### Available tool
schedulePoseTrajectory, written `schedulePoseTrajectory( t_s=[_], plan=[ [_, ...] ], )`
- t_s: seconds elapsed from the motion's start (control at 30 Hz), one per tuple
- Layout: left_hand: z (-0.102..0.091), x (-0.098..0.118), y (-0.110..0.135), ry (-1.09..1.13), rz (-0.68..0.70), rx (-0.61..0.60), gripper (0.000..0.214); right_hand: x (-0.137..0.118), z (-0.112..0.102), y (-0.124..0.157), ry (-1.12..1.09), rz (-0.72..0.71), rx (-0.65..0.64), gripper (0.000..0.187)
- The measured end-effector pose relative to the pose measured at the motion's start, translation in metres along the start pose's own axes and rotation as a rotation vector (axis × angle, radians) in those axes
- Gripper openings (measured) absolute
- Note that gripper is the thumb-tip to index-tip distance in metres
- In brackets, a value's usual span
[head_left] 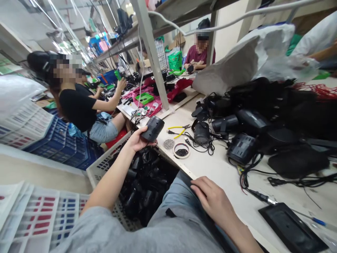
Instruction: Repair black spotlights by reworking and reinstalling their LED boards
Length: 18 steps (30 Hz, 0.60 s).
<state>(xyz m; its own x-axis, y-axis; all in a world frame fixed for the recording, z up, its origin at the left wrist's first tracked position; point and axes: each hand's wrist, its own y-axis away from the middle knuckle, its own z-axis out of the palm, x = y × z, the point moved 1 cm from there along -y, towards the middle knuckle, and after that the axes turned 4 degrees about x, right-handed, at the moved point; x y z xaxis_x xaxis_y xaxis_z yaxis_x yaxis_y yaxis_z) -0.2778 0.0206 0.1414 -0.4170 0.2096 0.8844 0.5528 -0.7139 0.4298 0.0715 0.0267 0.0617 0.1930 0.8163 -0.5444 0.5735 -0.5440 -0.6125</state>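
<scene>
Two hands are showing, and only one is carrying anything. The left hand [138, 140] is clamping a black cylindrical housing [153, 128], thumb on the near side and fingers wrapped behind it. It is holding the piece tilted in the air at the counter's [218, 168] left edge, just above the white crate [104, 165]. That crate is sitting low beside the person's knee and is holding many similar black parts, probably so that pieces are passing between crate and counter with one short reach.

The right hand [213, 200] is lying flat and empty on the thigh, fingers loosely apart, touching the counter's near edge and close to the work.

Small things are lying within easy reach, just right of the housing: yellow-handled pliers [179, 130], a little heap of screws [169, 143], and a tape ring [181, 150] that seems to be penning tiny dark parts so they are not rolling away. Farther right, black units [252, 123] with trailing cords are piling up, and a black tray [292, 228] is lying at the near right. A co-worker [79, 109] is sitting at the far left.
</scene>
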Motion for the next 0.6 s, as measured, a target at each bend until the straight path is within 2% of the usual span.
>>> schedulePoseTrajectory(
  t_s=[0.2, 0.4, 0.6],
  plan=[
    [-0.012, 0.002, -0.025, -0.031, 0.136, 0.123, 0.029, 0.02, -0.011, 0.023, 0.011, 0.066, 0.13, 0.021],
    [-0.031, 0.004, -0.046, -0.066, 0.3, 0.301, 0.05, 0.025, -0.013, 0.034, -0.015, 0.084, 0.215, 0.017],
    [-0.055, 0.04, -0.08, -0.149, 0.39, 0.464, 0.05, 0.025, -0.011, 0.034, 0.01, 0.065, 0.206, 0.017]
  ],
)
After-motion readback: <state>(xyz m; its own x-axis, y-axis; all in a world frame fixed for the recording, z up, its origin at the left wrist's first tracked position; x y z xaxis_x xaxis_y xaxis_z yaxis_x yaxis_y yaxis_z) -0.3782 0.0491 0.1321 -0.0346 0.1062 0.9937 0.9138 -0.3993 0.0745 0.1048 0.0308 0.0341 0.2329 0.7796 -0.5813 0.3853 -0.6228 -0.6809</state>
